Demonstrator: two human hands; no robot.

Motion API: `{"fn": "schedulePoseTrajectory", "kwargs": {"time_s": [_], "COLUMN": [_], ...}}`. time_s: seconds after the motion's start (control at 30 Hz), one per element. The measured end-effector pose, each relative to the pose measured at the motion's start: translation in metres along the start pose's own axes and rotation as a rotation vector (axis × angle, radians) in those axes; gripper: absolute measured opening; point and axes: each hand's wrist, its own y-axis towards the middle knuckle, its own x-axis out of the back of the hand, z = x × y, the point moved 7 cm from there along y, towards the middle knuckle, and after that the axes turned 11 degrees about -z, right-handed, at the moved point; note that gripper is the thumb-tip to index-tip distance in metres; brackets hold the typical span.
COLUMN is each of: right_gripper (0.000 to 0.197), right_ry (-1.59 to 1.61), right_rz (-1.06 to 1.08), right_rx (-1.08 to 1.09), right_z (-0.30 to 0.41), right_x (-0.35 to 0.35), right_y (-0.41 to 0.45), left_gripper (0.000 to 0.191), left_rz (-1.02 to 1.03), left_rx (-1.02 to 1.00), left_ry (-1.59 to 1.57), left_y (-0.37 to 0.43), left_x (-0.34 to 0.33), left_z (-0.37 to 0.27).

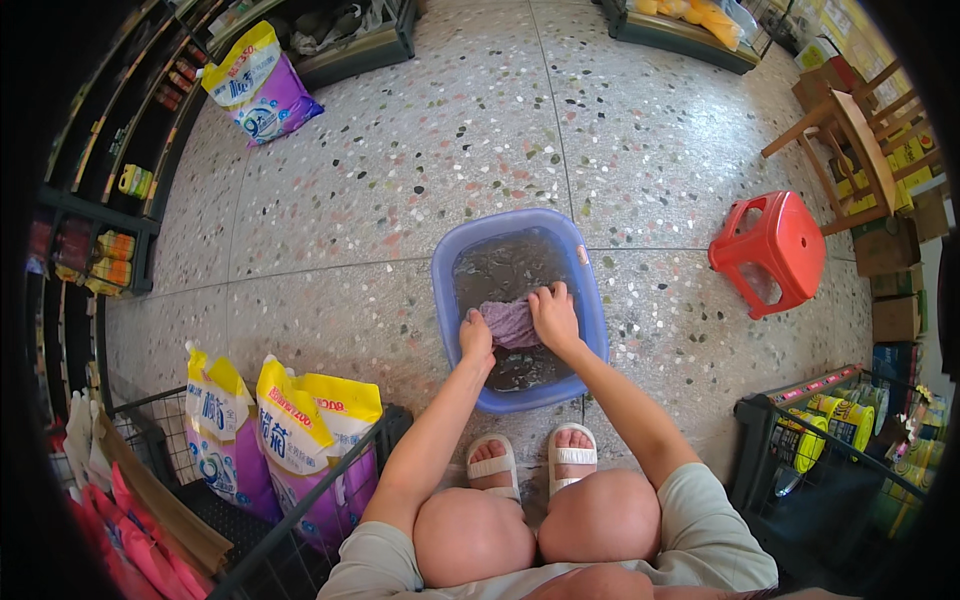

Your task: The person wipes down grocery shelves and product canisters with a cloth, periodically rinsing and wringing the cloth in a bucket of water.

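Note:
A blue plastic basin (517,406) stands on the floor in front of my sandalled feet, with dark, murky water (502,262) in it. Above or at the water's surface, a wet purple cloth (511,324) is bunched between my two hands. My left hand (476,335) grips its left end, thumb on top. The right end is in my right hand (553,315), whose fingers curl over the fabric. Whether the cloth's underside touches the water is hidden.
A red plastic stool (799,247) and a wooden chair (862,142) stand to the right. Purple-and-yellow detergent bags (315,442) fill a wire rack at lower left; another bag (262,86) sits on the terrazzo floor (360,187). A shelf of cans (802,439) is at lower right.

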Motion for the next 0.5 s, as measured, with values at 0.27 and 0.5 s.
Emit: {"fn": "schedulePoseTrajectory", "kwargs": {"time_s": [0.27,0.5], "right_gripper": [0.07,0.044], "right_ry": [-0.43,0.562], "right_rz": [0.265,0.078], "right_rx": [0.358,-0.362], "right_z": [0.01,0.024], "right_x": [-0.032,0.012], "right_y": [-0.05,-0.035], "left_gripper": [0.042,0.057], "left_rz": [-0.073,0.364], "left_rx": [-0.07,0.413], "left_ry": [0.165,-0.027], "left_y": [0.073,-0.032], "left_x": [0.025,-0.019], "left_z": [0.061,0.027]}}
